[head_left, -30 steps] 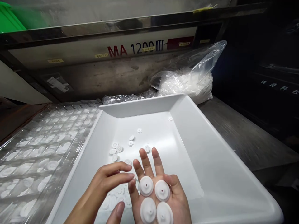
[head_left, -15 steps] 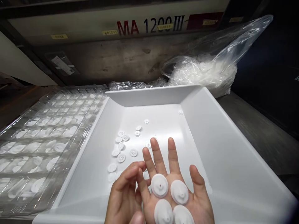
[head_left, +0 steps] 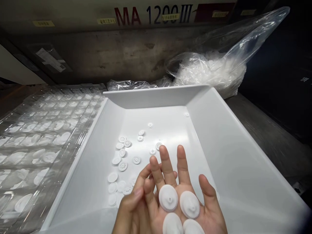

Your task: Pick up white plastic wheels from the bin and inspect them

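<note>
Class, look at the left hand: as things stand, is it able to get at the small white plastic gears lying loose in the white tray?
Probably yes. The left hand sits over the white tray with nothing covering the small white plastic gears just ahead of its fingers.

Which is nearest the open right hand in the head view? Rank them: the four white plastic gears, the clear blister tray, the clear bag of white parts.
1. Four white plastic gears: lying on the right hand palm.
2. Clear blister tray: far left, beside the white bin.
3. Clear bag of white parts: behind the bin, upper right.
</note>
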A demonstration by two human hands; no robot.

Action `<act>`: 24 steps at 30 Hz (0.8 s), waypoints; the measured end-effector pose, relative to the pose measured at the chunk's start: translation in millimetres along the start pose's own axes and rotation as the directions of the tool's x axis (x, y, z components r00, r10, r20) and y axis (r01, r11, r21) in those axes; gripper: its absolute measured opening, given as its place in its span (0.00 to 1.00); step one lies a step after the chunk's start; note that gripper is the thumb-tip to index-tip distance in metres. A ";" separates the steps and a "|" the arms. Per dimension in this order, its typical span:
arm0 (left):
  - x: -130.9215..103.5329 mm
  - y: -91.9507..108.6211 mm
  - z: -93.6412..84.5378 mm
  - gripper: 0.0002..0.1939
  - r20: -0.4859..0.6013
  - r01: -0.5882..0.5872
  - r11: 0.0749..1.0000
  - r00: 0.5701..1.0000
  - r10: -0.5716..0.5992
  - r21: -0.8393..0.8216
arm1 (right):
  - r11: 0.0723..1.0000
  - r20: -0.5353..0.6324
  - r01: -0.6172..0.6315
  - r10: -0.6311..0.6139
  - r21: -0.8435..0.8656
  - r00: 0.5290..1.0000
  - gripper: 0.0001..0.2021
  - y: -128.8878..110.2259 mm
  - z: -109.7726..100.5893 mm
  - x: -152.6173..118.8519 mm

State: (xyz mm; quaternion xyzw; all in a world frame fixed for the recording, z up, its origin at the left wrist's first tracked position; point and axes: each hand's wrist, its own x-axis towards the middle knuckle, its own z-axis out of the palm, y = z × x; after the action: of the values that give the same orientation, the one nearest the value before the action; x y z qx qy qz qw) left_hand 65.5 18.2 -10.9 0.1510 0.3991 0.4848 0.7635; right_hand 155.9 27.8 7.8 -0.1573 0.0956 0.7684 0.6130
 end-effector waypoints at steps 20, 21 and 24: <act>12.3 4.7 -9.8 0.20 0.328 0.250 0.923 0.933 -0.148 -0.294 | 0.998 -0.002 0.025 -0.025 -0.064 1.000 0.17 -1.2 -2.6 1.6; 13.1 3.8 -10.7 0.20 0.324 0.255 0.923 0.933 -0.156 -0.290 | 0.998 -0.003 0.026 -0.026 -0.064 1.000 0.18 -0.8 -2.2 1.4; 14.1 3.3 -12.6 0.22 0.323 0.272 0.923 0.929 -0.178 -0.274 | 0.996 -0.004 0.037 -0.037 -0.084 0.999 0.19 0.0 -1.2 1.1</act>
State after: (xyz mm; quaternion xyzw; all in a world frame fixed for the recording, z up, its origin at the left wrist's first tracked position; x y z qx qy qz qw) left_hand 56.9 30.0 -23.4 0.0505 0.2144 0.4225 0.8792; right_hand 155.8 28.3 6.3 -0.1867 0.0618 0.7598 0.6197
